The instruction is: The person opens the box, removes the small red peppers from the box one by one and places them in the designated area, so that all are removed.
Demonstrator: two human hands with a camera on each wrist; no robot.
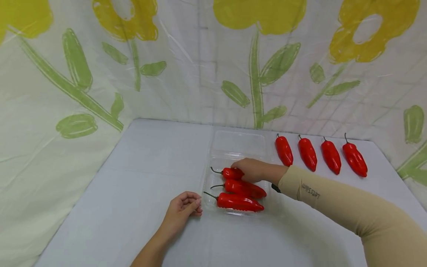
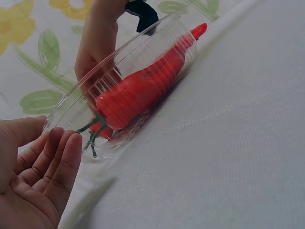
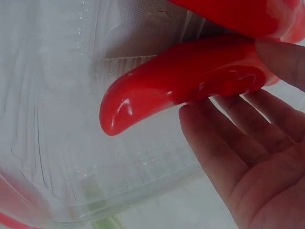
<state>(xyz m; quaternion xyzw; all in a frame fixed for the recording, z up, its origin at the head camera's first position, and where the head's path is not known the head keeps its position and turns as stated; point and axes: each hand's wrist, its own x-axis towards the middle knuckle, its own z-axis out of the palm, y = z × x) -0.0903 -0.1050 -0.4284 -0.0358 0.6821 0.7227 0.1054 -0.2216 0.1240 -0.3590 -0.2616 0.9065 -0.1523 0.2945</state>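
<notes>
Clamped in the right hand [image 1: 251,170] is a red pepper [image 1: 231,173] inside the clear container [image 1: 211,204], whose left rim the left hand [image 1: 183,208] pinches. Four peppers [image 1: 307,154] lie near the desk's [image 1: 133,193] far-right corner.

Glossy red peppers [image 1: 241,203] and a clear plastic box [image 3: 138,164] on a matt white tablecloth [image 1: 156,159].
From my remote seat, I see smooth, shiny pepper skins with bright highlights, the same gloss on the four loose peppers [image 1: 307,154] along the tablecloth's far edge towards its right corner. The box looks like thin, transparent plastic, with ribbed walls and a shiny rim. The tablecloth shows a fine weave. Beyond its far edge, the printed sheet [image 1: 180,92] is creased; the tan sleeve [image 1: 337,204] is matt fabric.
</notes>
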